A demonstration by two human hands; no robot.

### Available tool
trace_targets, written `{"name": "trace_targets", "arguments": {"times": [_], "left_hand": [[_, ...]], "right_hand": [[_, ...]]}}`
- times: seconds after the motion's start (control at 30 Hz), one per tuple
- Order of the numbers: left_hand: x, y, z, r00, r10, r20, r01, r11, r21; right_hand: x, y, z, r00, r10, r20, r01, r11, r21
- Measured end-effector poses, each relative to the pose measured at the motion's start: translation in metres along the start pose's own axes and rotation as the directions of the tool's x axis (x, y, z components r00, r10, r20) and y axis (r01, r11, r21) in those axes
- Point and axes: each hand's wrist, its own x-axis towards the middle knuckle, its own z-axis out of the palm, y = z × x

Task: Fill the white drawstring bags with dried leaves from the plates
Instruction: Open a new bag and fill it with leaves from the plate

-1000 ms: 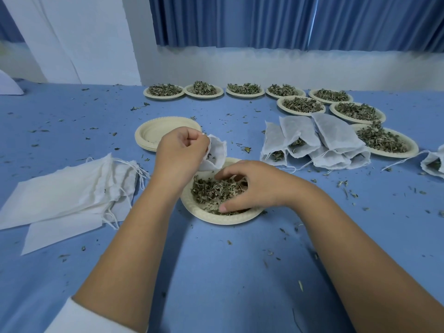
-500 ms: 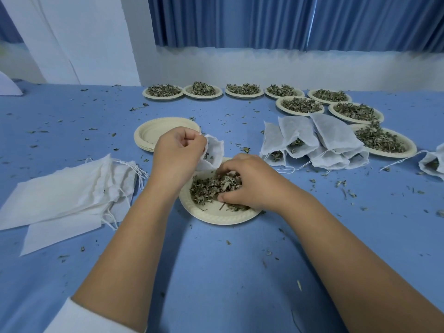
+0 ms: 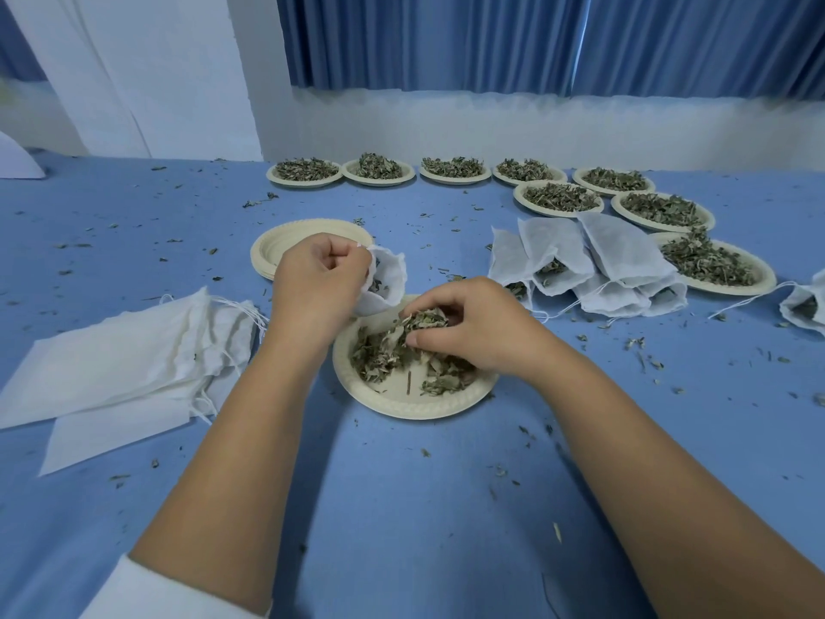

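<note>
Left grip (image 3: 319,279) pinches an open white drawstring bag (image 3: 388,279); right grip (image 3: 473,328) clutches dried green leaves (image 3: 419,321). Several filled bags (image 3: 625,256) lie done; eight heaped cream plates (image 3: 556,213) remain.

There, the left forearm (image 3: 250,440) ran back into a white sleeve (image 3: 152,591), plain cloth, its cuff sitting high on the arm. The right forearm (image 3: 669,484) showed bare as far as I could see, and the left hand (image 3: 319,283) and right hand (image 3: 482,328) were bare too.

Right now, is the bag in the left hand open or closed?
Open. The left hand pinches the bag at its rim; its mouth gapes toward the right hand, and some leaves show inside.
</note>
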Motion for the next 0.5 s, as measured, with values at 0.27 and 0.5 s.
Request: {"name": "trace_targets", "arguments": {"times": [0.27,0.5], "left_hand": [[-0.002,0.001,0.001,1.000,0.023,0.003,-0.023,1.000,-0.017],[-0.004,-0.004,0.005,0.992,0.046,0.116,-0.056,0.995,0.083]], "right_hand": [[-0.002,-0.005,-0.014,0.998,0.063,0.005,-0.059,0.905,0.421],[-0.001,-0.004,-0.017,0.995,0.074,-0.067,-0.014,0.768,0.641]]}}
